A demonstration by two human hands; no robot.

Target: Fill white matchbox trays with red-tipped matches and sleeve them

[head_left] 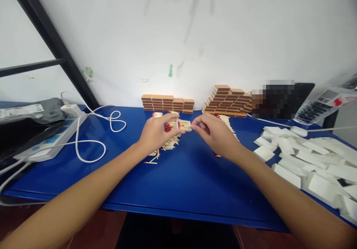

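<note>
Over the middle of the blue table [178,182], a small white matchbox tray [189,123] with red-tipped matches in it is held between both hands. My left hand [153,132] grips its left end, thumb in front and fingers behind. At the right end, my right hand [217,133] is closed in a pinch, fingertips on the tray's edge. A heap of loose red-headed matches [171,142] lies beneath and beside my left hand. More matches [225,119] lie behind my right hand, which partly hides them.
Brown matchboxes stand stacked by the wall, a low row [167,103] left and a taller stepped stack [232,102] right. White empty trays [312,159] are heaped at right, near a plastic bottle [320,104]. A power strip [52,137] and white cables [90,161] lie left.
</note>
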